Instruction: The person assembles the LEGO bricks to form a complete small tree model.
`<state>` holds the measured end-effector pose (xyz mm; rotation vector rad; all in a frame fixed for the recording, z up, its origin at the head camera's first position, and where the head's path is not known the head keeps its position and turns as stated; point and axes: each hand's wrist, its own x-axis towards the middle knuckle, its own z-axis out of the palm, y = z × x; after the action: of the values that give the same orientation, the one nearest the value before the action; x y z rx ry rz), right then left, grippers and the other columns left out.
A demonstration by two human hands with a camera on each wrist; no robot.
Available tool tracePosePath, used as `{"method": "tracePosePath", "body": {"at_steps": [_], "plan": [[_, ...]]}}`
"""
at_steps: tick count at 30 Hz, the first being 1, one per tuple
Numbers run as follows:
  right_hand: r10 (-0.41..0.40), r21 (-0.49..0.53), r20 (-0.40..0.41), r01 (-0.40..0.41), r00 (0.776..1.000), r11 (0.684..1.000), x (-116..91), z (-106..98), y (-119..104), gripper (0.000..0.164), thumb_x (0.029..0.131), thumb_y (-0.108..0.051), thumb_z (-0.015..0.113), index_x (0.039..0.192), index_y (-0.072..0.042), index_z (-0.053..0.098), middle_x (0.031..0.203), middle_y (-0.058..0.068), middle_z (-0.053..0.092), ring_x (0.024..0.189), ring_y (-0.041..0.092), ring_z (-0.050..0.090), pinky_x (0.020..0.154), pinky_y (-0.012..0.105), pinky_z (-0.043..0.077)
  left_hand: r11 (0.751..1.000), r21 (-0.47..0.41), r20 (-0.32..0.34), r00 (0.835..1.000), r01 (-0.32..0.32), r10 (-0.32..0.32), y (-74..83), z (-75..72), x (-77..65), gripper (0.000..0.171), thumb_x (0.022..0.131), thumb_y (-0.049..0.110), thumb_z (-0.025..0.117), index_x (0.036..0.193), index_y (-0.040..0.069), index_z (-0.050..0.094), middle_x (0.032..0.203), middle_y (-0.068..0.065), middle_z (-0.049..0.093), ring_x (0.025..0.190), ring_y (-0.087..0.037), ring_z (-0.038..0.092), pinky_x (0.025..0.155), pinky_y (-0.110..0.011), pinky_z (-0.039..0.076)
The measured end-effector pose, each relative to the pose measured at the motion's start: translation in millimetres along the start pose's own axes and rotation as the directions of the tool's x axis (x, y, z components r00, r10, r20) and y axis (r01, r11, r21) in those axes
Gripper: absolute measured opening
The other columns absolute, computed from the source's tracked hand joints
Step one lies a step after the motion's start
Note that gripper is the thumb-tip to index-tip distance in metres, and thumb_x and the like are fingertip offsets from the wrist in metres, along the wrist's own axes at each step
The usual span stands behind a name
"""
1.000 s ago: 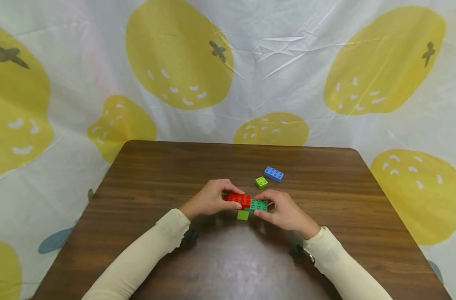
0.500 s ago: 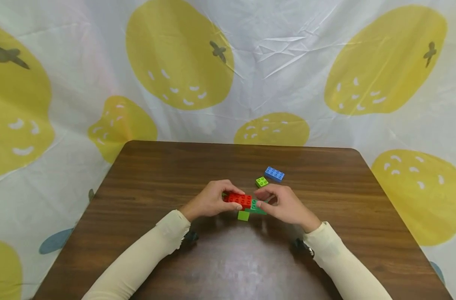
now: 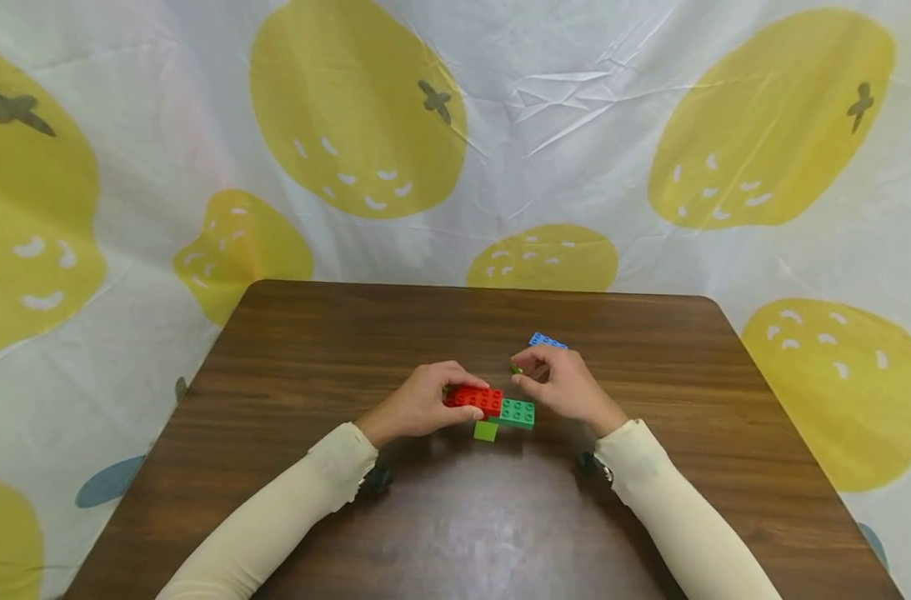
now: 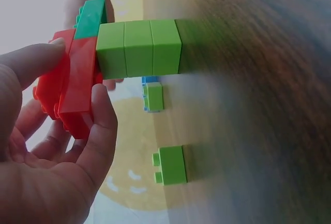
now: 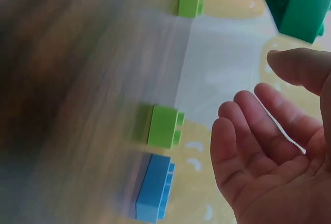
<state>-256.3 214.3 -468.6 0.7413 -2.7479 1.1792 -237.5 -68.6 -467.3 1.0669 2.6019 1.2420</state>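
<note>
My left hand (image 3: 422, 400) grips the red bricks (image 3: 476, 401) between thumb and fingers. They lie one on the other in a built piece, with a darker green brick (image 3: 517, 412) at its right end. Under it, a column of lime green bricks (image 4: 138, 48) reaches down to the table, plain in the left wrist view. My right hand (image 3: 568, 383) hovers apart from the piece, its fingers loosely bent and holding nothing. Below the right fingers sits a small lime brick (image 5: 163, 125), mostly covered by the hand in the head view.
A blue brick (image 5: 153, 188) lies just behind that small lime brick. Another lime brick (image 4: 172, 165) stands on the wooden table (image 3: 335, 333) on the left hand's side. A curtain with yellow fruit prints (image 3: 357, 108) hangs behind the table's far edge.
My right hand has let go of the darker green brick and moved away toward the small lime brick at the back. The left hand keeps its hold on the red bricks.
</note>
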Motion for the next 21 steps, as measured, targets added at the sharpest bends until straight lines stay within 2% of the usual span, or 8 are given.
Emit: {"method": "tracePosePath", "body": {"at_steps": [4, 7, 13, 17, 21], "plan": [[0.046, -0.032, -0.026, -0.047, 0.999, 0.998, 7, 0, 8, 0.033, 0.094, -0.018, 0.081, 0.122, -0.004, 0.075, 0.111, 0.014, 0.076, 0.092, 0.024, 0.072, 0.081, 0.039, 0.061, 1.0, -0.006, -0.008, 1.0, -0.003, 0.003, -0.6, 0.9, -0.7, 0.038, 0.09, 0.029, 0.086, 0.126, 0.019, 0.078, 0.105, 0.003, 0.071, 0.088, -0.011, 0.06, 0.074, -0.025, 0.053], [0.071, -0.065, -0.029, -0.073, 0.997, 0.995, 12, -1, 14, 0.034, 0.094, -0.02, 0.081, 0.124, -0.004, 0.075, 0.115, 0.014, 0.075, 0.099, 0.03, 0.072, 0.086, 0.046, 0.059, 1.0, -0.017, -0.012, 1.0, -0.001, 0.001, -0.8, 1.1, -1.4, 0.038, 0.091, 0.029, 0.086, 0.126, 0.02, 0.078, 0.106, 0.003, 0.071, 0.088, -0.011, 0.06, 0.074, -0.025, 0.052], [0.094, -0.154, 0.032, -0.087, 0.995, 0.984, 20, -2, 24, 0.041, 0.094, -0.023, 0.08, 0.131, -0.005, 0.072, 0.128, 0.015, 0.073, 0.122, 0.037, 0.067, 0.103, 0.056, 0.053, 1.0, -0.018, -0.004, 1.0, 0.016, -0.016, -1.7, 0.2, -1.8, 0.039, 0.091, 0.033, 0.085, 0.128, 0.022, 0.077, 0.106, 0.004, 0.07, 0.086, -0.012, 0.059, 0.072, -0.025, 0.051], [0.11, -0.189, 0.077, -0.094, 0.991, 0.978, 23, -1, 27, 0.045, 0.094, -0.022, 0.08, 0.134, -0.005, 0.071, 0.133, 0.015, 0.072, 0.126, 0.037, 0.066, 0.106, 0.057, 0.051, 1.0, -0.016, 0.011, 1.0, 0.02, -0.019, -1.0, -1.5, -2.4, 0.04, 0.092, 0.034, 0.084, 0.129, 0.023, 0.076, 0.107, 0.004, 0.07, 0.087, -0.013, 0.059, 0.073, -0.026, 0.051], [0.11, -0.223, 0.111, -0.083, 0.988, 0.971, 23, 0, 29, 0.046, 0.094, -0.021, 0.079, 0.136, -0.004, 0.069, 0.133, 0.017, 0.072, 0.123, 0.038, 0.066, 0.104, 0.057, 0.052, 0.999, -0.023, 0.023, 0.999, 0.028, -0.028, -0.5, -2.5, -3.4, 0.04, 0.093, 0.035, 0.083, 0.13, 0.024, 0.075, 0.108, 0.004, 0.07, 0.088, -0.013, 0.059, 0.073, -0.027, 0.051]]}}
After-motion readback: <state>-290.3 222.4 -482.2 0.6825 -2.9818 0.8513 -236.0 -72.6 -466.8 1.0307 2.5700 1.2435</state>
